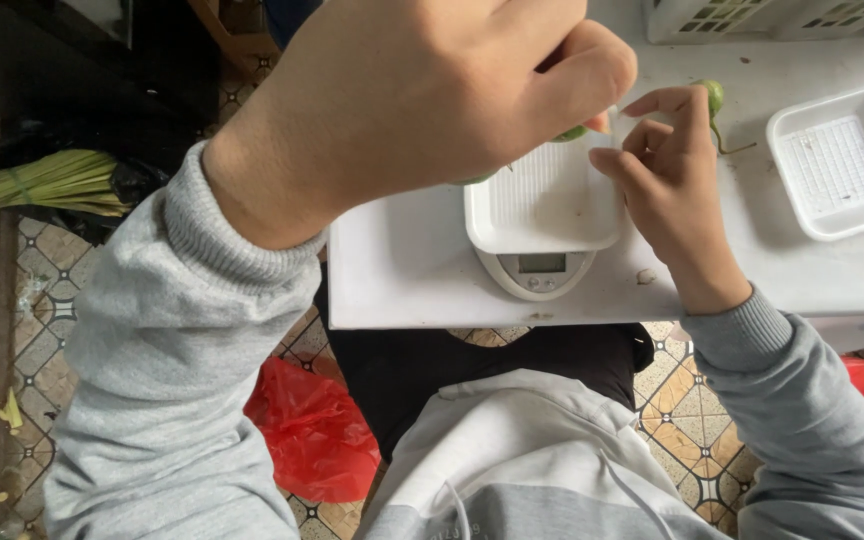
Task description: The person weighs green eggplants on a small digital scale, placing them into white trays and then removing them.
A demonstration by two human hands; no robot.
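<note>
Left hand (422, 95) closed, pinching a green leaf (570, 133) above the tray (542, 205) on the scale (540, 270). Right hand (667, 185) half-curled, fingertips holding a green pod (714, 98).

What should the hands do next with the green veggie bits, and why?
Probably lower the green piece pinched in the left hand into the white tray on the scale. The tray looks empty and sits right under that hand, while the right hand holds another green piece beside it.
</note>
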